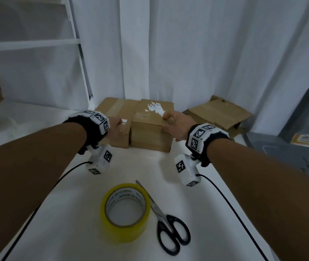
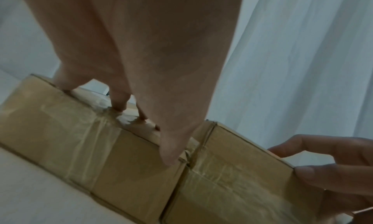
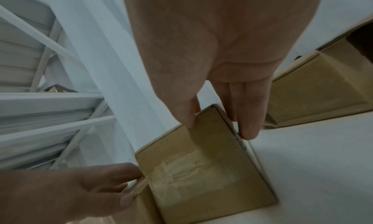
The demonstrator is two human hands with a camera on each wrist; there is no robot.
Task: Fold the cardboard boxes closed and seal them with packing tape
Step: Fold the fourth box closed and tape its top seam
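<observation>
Two closed, taped cardboard boxes stand side by side at the far end of the white table: the left box (image 1: 116, 108) (image 2: 70, 139) and the right box (image 1: 149, 136) (image 3: 201, 171), which has a torn white label on top. My left hand (image 1: 118, 127) (image 2: 145, 131) grips the left box's near top edge, fingers on the lid and thumb on the front face by the seam between the boxes. My right hand (image 1: 168, 121) (image 3: 219, 128) grips the right box's near right corner, thumb on the front, fingers down the side.
A yellow tape roll (image 1: 125, 211) and black-handled scissors (image 1: 170, 227) lie near me on the table (image 1: 197, 213). A third, open cardboard box (image 1: 219, 113) (image 3: 315, 91) lies at the back right. White curtains hang behind; a white shelf frame (image 1: 82, 59) stands at the left.
</observation>
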